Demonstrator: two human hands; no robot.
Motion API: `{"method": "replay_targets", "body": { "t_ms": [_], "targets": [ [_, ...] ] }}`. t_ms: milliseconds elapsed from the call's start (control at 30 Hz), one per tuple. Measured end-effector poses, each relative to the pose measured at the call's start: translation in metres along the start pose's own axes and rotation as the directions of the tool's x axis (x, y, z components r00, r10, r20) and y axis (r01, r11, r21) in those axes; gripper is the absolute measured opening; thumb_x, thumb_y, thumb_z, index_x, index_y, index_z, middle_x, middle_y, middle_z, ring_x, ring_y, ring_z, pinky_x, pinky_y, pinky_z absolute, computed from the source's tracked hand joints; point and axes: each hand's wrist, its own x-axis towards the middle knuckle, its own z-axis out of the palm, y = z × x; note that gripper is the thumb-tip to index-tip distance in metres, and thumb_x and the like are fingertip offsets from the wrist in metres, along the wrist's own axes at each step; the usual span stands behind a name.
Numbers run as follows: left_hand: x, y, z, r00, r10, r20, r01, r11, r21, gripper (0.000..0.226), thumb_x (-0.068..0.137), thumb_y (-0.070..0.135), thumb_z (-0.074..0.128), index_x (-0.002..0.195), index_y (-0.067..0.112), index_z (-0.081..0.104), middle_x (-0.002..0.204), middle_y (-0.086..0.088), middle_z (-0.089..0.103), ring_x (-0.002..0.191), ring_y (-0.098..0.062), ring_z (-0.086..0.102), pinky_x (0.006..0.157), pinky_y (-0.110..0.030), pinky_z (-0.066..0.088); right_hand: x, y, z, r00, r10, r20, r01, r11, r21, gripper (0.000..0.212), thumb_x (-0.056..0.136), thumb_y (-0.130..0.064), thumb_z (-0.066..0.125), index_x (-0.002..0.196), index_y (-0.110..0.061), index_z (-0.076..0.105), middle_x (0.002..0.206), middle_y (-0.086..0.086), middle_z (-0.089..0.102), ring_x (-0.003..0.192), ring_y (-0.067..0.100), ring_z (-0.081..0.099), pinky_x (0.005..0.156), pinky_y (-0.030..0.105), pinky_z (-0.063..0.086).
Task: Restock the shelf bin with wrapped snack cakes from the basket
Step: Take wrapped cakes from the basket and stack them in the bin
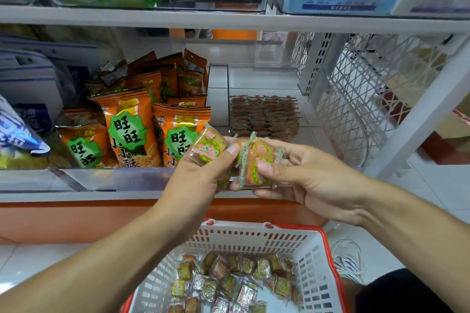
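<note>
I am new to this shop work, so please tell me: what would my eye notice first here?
First, both hands mid-frame: the left hand and right hand each grip wrapped snack cakes. Behind them sits the partly filled shelf bin; left of it, bright orange snack bags. The red-rimmed basket lies below.

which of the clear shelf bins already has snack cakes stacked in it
The right-hand clear bin, holding neat rows of wrapped cakes. The bin to its left holds orange snack bags instead.
</note>
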Motion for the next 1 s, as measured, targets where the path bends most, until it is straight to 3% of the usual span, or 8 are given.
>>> {"method": "replay_targets", "body": {
  "t_ms": [200,233,300,367,433,633,833,1000],
  "targets": [
    [-0.002,-0.005,0.004,0.991,0.085,-0.099,-0.061,0.971,0.230,0.024,0.098,0.027,0.065,0.122,0.030,0.067,0.110,0.004,0.077,0.089,-0.015,0.077,0.055,-0.026,0.058,0.004,-0.017,-0.023,0.966,-0.152,-0.211,0.096,0.963,-0.252,0.052,0.069,-0.001,0.083,0.116,-0.015,0.067,0.103,0.008,0.077,0.092,0.020,0.075,0.069,0.028,0.060],
    [-0.002,-0.006,0.005,0.991,0.097,-0.096,-0.069,0.963,0.259,0.028,0.098,0.026,0.065,0.125,0.034,0.065,0.110,0.008,0.076,0.088,-0.014,0.077,0.054,-0.025,0.057,0.006,-0.024,-0.033,0.918,-0.275,-0.287,0.118,0.878,-0.464,0.052,0.068,-0.002,0.087,0.113,-0.018,0.067,0.098,0.002,0.077,0.088,0.011,0.074,0.070,0.022,0.059],
    [-0.001,-0.006,0.008,0.996,0.083,-0.042,-0.066,0.948,0.311,0.037,0.098,0.024,0.065,0.130,0.040,0.060,0.109,0.012,0.076,0.085,-0.012,0.076,0.054,-0.025,0.057,0.013,-0.037,-0.054,0.789,-0.526,-0.319,-0.038,0.476,-0.878,0.054,0.067,-0.008,0.090,0.111,-0.025,0.063,0.094,-0.014,0.070,0.078,-0.001,0.066,0.068,0.002,0.046],
    [0.000,-0.008,0.012,1.000,0.027,0.010,-0.029,0.942,0.335,0.044,0.097,0.024,0.067,0.136,0.041,0.056,0.108,0.009,0.076,0.084,-0.013,0.076,0.054,-0.026,0.056,0.024,-0.043,-0.075,0.788,-0.553,-0.271,-0.239,0.131,-0.962,0.052,0.072,-0.011,0.085,0.119,-0.021,0.062,0.103,-0.006,0.063,0.082,0.009,0.061,0.066,0.003,0.041],
    [0.001,-0.011,0.016,0.998,-0.024,0.053,0.003,0.933,0.359,0.048,0.097,0.026,0.068,0.140,0.043,0.053,0.105,0.004,0.076,0.083,-0.013,0.076,0.054,-0.026,0.056,0.042,-0.040,-0.090,0.835,-0.422,-0.353,-0.394,-0.011,-0.919,0.046,0.080,-0.013,0.078,0.122,-0.017,0.060,0.112,0.006,0.060,0.095,0.024,0.062,0.080,0.022,0.049],
    [0.004,-0.022,0.018,0.990,-0.068,0.121,0.012,0.910,0.414,0.043,0.096,0.037,0.069,0.127,0.061,0.053,0.098,0.010,0.076,0.084,-0.011,0.076,0.064,-0.034,0.062,0.087,-0.020,-0.119,0.814,-0.301,-0.498,-0.530,-0.030,-0.848,0.033,0.085,-0.001,0.067,0.116,-0.011,0.062,0.114,0.011,0.064,0.097,0.030,0.065,0.074,0.028,0.045],
    [0.006,-0.027,0.013,0.987,-0.080,0.140,0.007,0.891,0.454,0.042,0.096,0.040,0.067,0.128,0.062,0.051,0.104,0.016,0.075,0.086,-0.007,0.076,0.069,-0.033,0.064,0.104,-0.012,-0.136,0.760,-0.311,-0.571,-0.482,0.320,-0.816,0.080,0.081,0.002,0.068,0.150,-0.015,0.032,0.136,0.017,0.052,0.122,0.037,0.056,0.100,0.040,0.050],
    [0.004,-0.026,0.011,0.987,-0.084,0.139,0.006,0.873,0.487,0.045,0.097,0.039,0.067,0.137,0.053,0.051,0.104,0.019,0.075,0.086,-0.005,0.075,0.069,-0.032,0.063,0.104,-0.013,-0.139,0.702,-0.308,-0.642,-0.480,0.462,-0.746,0.076,0.088,-0.003,0.063,0.154,-0.018,0.028,0.141,0.012,0.054,0.129,0.032,0.053,0.096,0.030,0.045]
  ]
}}
